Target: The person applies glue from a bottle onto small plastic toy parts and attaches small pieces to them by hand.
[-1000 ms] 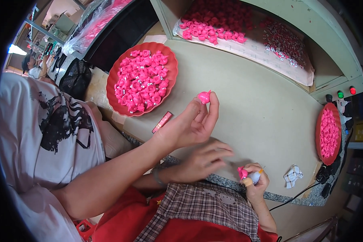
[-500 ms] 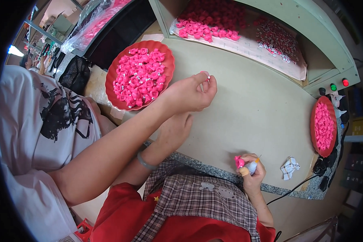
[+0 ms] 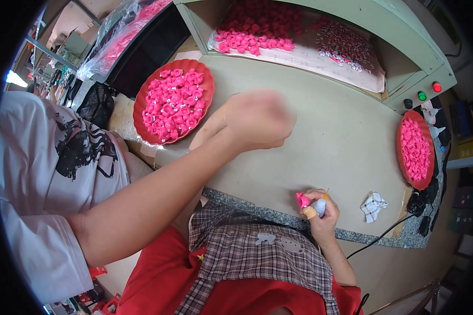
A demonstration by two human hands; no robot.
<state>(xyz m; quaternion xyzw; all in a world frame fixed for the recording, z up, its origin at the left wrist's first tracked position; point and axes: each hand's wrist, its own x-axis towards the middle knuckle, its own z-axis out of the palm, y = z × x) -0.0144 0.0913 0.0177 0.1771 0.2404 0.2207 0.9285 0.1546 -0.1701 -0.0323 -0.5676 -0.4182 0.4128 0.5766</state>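
Observation:
My right hand (image 3: 323, 218), with a tan cover on one digit, grips a small pale squeeze bottle (image 3: 318, 206) with an orange nozzle and thin needle tip. The same hand pinches a pink moulded piece (image 3: 301, 200) at its fingertips, close to the bottle. My left hand (image 3: 211, 127) reaches up behind a co-worker's forearm; only part of its back or wrist shows, and its fingers are hidden. The co-worker's hand (image 3: 263, 119), blurred, hangs over the table in front of it. What that hand holds cannot be made out.
A red scalloped dish (image 3: 209, 107) of pink pieces stands left; another red dish (image 3: 429, 176) stands far right. A green shelf box (image 3: 412, 68) at the back holds more pink pieces and small silvery parts. A checked cloth (image 3: 373, 207) and a black cable (image 3: 378, 240) lie right.
My left hand has moved up and away, behind the co-worker's arm. The co-worker's hand has turned and shifted slightly right. My right hand still holds bottle and pink piece; the whole view has shifted slightly.

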